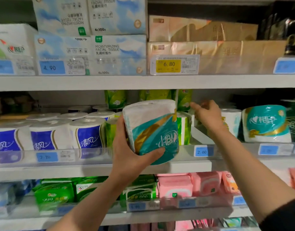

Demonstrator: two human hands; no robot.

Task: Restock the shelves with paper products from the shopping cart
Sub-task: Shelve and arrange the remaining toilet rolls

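Observation:
My left hand (131,150) grips a teal, gold and white wrapped toilet paper roll (151,130) and holds it tilted in front of the middle shelf (185,164). My right hand (208,115) reaches over the shelf's clear front lip, fingers loosely bent, among the rolls behind; whether it touches one is unclear. A green roll (184,130) stands just behind the held roll. A matching teal roll (266,124) lies on its side on the shelf to the right. The shopping cart is out of view.
Blue-labelled rolls (50,137) fill the left of the middle shelf. Facial tissue packs (108,49) and tan packs (218,45) sit on the top shelf. Green packs (55,194) and pink packs (176,187) line the shelf below. Price tags (203,151) front each shelf.

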